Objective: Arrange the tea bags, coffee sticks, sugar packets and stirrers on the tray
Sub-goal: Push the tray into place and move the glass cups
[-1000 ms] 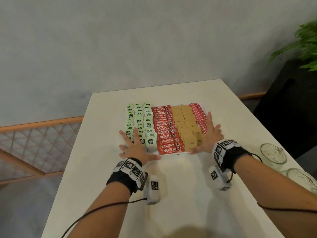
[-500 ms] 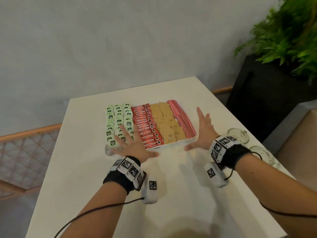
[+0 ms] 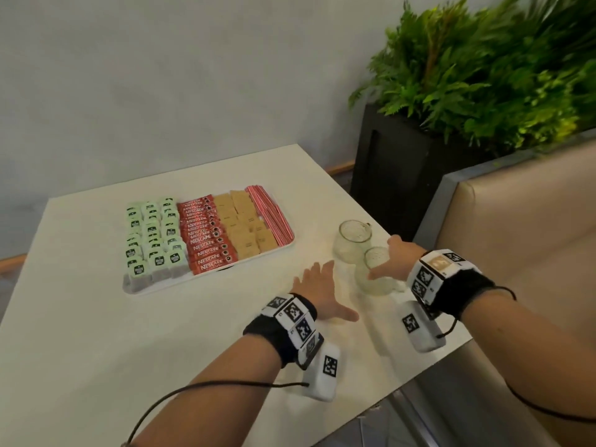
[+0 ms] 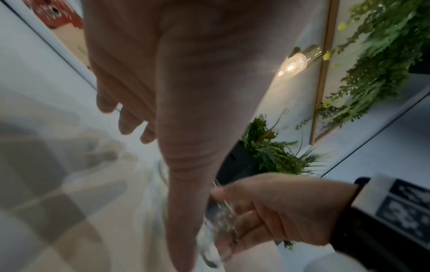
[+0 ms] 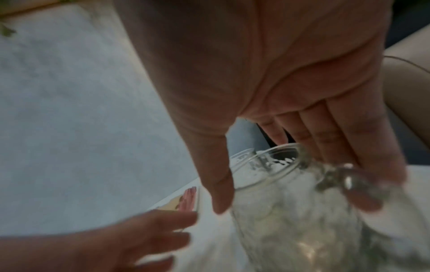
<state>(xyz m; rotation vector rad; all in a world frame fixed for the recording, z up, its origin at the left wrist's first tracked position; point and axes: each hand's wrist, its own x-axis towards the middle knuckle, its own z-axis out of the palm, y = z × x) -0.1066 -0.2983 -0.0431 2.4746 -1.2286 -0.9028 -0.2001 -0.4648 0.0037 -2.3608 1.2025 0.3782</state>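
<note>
1. Since the tray [image 3: 292, 245] already carries tea bags [image 3: 151, 240], coffee sticks [image 3: 206, 233], sugar packets [image 3: 246, 227] and stirrers [image 3: 271, 217] in neat rows, well beyond the left hand's fingertips, the arranging is judged close to finished; the step in hand appears to be taking up a glass jar.
2. The near jar [image 3: 374, 272] is enclosed by the right hand [image 3: 396, 261], thumb on one side and fingers on the other; whether the grip is firm cannot be told.
3. The left hand [image 3: 317, 293] is held flat with fingers spread, gripping nothing, just beside the near jar.
4. A second jar [image 3: 353, 240] stands just past the right hand's fingers; a straight upward lift is advised so that the two glasses are not knocked together.
5. Glass is judged slippery: the wall should be gripped below the rim.
6. The right wrist view shows the open mouth and a handle-like glass loop under the fingers [image 5: 349, 139], hidden in the head view.
7. The full tray layout is given only by the head view; both wrist views are blurred.
</note>
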